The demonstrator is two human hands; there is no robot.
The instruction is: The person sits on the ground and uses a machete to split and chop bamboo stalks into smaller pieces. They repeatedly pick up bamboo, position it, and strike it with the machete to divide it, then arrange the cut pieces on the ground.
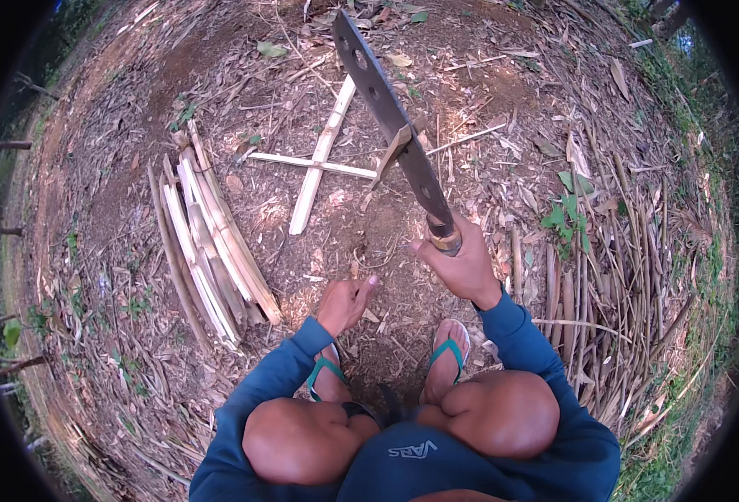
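My right hand [463, 266] grips the handle of a machete [386, 109], its fingers wrapped round the wood below a metal collar. The dark, wide blade points up and away to the left and has several holes in it. A tan strip of wood or bark [395, 153] lies across the blade's middle; whether it is stuck there I cannot tell. Lower and to the left, my left hand [346, 306] is loosely closed with the thumb sticking out to the right, and no object shows in it. Beyond it, two pale split sticks cross on the ground, a wide one [309, 201] and a thin one [281, 159].
On the left lies a pile of split pale wood strips [219, 226]. A large heap of thin sticks [616, 284] covers the right side, with a green-leaved plant [566, 217] beside it. Dry leaves litter the ground. My sandalled feet [446, 360] are close below my hands.
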